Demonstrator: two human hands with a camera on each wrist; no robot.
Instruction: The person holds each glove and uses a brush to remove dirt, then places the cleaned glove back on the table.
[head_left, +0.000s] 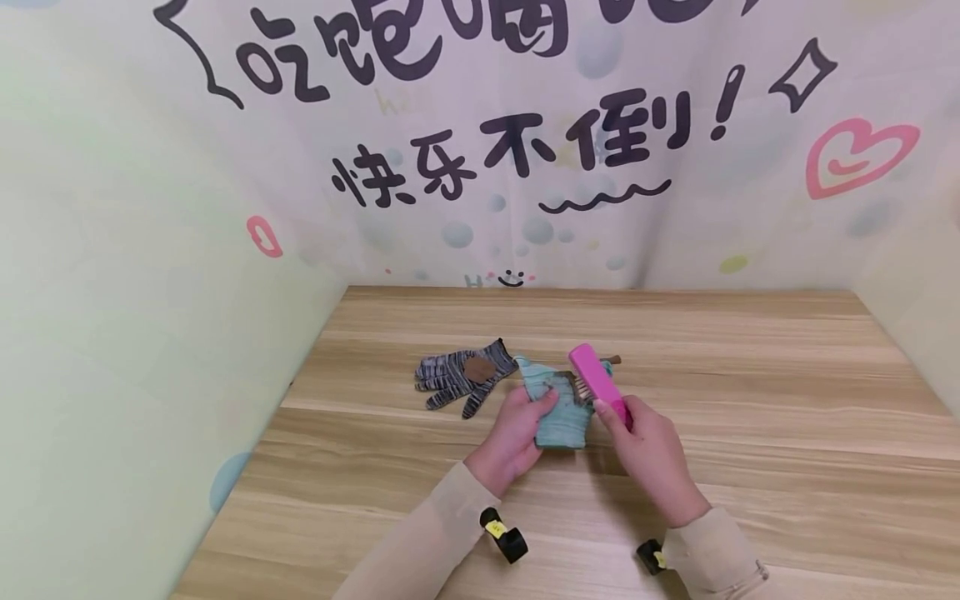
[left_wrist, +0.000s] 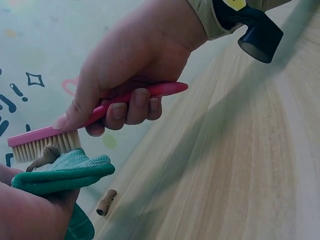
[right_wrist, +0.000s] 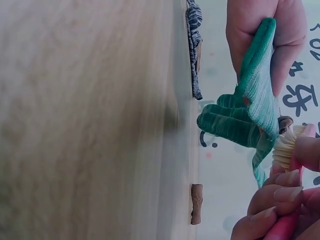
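Observation:
My left hand [head_left: 516, 433] grips a green knitted glove [head_left: 562, 427] above the table, its thumb lying on top of the fabric. A brown smear with a small brown lump [left_wrist: 46, 157] marks the glove's upper face. My right hand [head_left: 652, 450] holds a pink brush [head_left: 592, 373] by its handle, fingers curled round it in the left wrist view. The brush's pale bristles [left_wrist: 67, 142] touch the glove beside the lump. In the right wrist view, the glove's fingers hang down loosely below my left hand.
A grey-and-black striped glove [head_left: 448, 372] with a brown patch [head_left: 480, 369] lies on the wooden table [head_left: 750, 383] to the left. A short brown piece [left_wrist: 106, 202], like a twig, lies on the table beyond the green glove. A printed cloth [head_left: 450, 233] hangs behind.

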